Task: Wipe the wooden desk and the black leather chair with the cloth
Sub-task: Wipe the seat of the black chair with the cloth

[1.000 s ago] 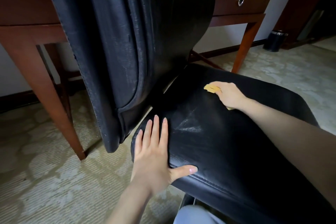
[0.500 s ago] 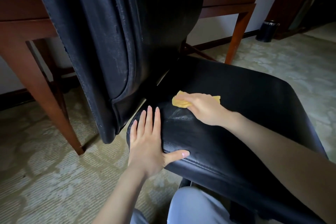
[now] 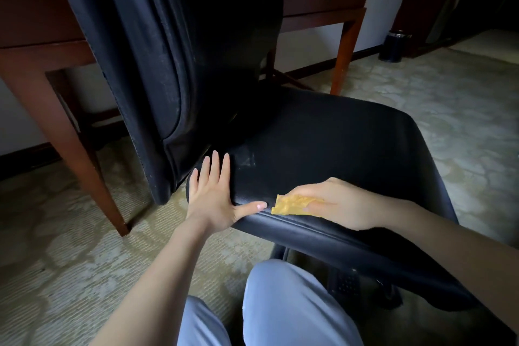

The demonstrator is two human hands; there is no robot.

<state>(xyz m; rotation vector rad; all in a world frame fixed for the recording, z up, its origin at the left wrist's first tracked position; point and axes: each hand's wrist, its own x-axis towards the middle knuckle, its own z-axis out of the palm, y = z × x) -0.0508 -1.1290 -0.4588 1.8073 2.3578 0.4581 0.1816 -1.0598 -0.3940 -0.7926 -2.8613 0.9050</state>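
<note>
Our right hand (image 3: 341, 205), gripping the cloth (image 3: 295, 203), is now nearer on the chair (image 3: 351, 143); left hand (image 3: 214, 194) lies flat, fingers straight. Bin (image 3: 394, 46) far right.

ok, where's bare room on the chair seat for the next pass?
Free: the middle and far side of the seat, between the backrest and the right hand. Crowded: the near-left corner, where the left hand lies flat beside the yellow cloth under the right hand.

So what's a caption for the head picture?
Right hand wipes chair seat with yellow cloth; left hand rests flat beside it.
</note>
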